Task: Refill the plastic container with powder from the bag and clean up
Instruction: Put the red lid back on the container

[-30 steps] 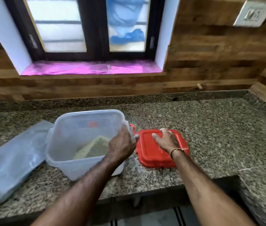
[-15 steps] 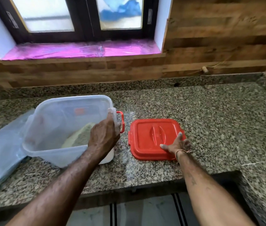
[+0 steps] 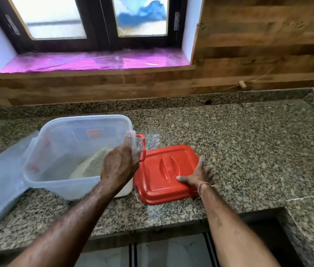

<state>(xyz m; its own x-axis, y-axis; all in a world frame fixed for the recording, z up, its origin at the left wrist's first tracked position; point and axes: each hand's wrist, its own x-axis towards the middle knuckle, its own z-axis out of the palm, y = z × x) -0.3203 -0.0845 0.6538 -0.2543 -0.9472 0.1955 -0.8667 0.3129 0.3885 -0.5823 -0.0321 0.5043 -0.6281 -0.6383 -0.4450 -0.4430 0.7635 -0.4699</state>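
Note:
A clear plastic container (image 3: 60,149) with a red handle (image 3: 141,147) stands tilted on the granite counter (image 3: 248,151), a low heap of pale powder (image 3: 92,164) inside. My left hand (image 3: 118,166) grips its right rim by the handle. To its right lies the red lid (image 3: 160,174), its near edge lifted off the counter. My right hand (image 3: 196,175) grips the lid's near right corner, thumb on top. A flat clear plastic bag (image 3: 0,185) lies left of the container.
A wooden wall and a window with a pink-covered sill (image 3: 94,60) rise behind the counter. The counter's front edge runs below my arms, with a dark recess (image 3: 264,218) at the right. A small cork-like piece (image 3: 241,83) hangs on the wall.
My right hand slid from the lid's top to its near right corner and took hold; the lid's near edge has come up. My left hand kept its grip on the tilted container.

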